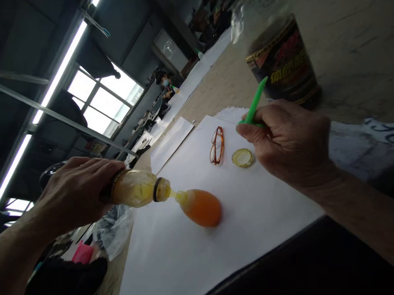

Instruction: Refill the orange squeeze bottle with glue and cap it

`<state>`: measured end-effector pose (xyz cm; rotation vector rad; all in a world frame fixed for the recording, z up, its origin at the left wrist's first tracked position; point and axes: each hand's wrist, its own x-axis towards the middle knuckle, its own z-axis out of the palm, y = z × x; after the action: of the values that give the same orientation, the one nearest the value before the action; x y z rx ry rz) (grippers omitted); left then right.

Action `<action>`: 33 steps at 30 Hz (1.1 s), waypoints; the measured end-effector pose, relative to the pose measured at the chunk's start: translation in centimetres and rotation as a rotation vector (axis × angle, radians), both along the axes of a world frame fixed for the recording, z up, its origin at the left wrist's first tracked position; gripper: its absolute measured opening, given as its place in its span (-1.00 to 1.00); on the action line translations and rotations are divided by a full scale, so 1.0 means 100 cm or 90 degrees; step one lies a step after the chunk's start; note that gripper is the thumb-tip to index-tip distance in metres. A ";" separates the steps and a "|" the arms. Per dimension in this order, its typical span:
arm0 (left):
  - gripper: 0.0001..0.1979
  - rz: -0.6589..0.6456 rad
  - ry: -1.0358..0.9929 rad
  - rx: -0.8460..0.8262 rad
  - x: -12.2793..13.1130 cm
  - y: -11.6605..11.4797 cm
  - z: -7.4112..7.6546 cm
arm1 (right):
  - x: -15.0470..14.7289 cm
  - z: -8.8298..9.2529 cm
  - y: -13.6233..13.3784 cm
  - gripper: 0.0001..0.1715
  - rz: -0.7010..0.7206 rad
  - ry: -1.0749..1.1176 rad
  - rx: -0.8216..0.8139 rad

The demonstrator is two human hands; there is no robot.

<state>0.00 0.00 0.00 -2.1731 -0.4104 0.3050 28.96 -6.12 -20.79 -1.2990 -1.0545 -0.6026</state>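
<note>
My left hand (75, 187) is wrapped round a small plastic bottle (138, 188) of yellowish liquid, held on its side. An orange balloon (199, 207) is fitted over the bottle's neck and rests swollen on the white sheet (258, 205). My right hand (286, 141) is closed on a green pen-like stick (255, 102) that points up and away. Just left of that hand lie a yellow bottle cap (242, 157) and a pair of brown-rimmed glasses (217, 145), both on the sheet.
A large clear jar with a dark label (279, 59) stands on the table behind my right hand. More white sheets (170, 142) run along the table. A person (164, 83) sits far off. A plastic bag and pink item (99, 238) lie left of the table.
</note>
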 end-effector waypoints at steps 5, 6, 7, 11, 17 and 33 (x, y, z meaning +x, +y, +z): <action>-0.70 -0.008 -0.002 0.001 0.001 -0.003 0.001 | 0.001 0.000 0.001 -0.73 -0.007 -0.006 0.004; -0.70 -0.013 -0.003 0.001 0.001 -0.003 0.002 | 0.001 0.000 0.001 -0.73 -0.006 -0.007 0.006; -0.71 -0.017 -0.002 0.000 0.002 -0.003 0.002 | 0.001 -0.001 0.001 -0.72 -0.005 -0.005 0.006; -0.71 -0.017 0.001 0.006 0.003 -0.003 0.004 | 0.002 -0.001 0.000 -0.73 -0.009 0.008 -0.012; -0.73 -0.034 0.005 0.012 0.009 -0.006 0.005 | 0.002 0.000 0.000 -0.74 -0.016 -0.001 -0.019; -0.71 -0.009 0.002 0.013 0.007 -0.006 0.005 | 0.001 0.000 -0.002 -0.72 0.002 0.007 -0.012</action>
<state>0.72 -0.56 0.46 -2.1540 -0.3958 0.2948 29.06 -6.29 -20.74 -1.3156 -1.0552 -0.5830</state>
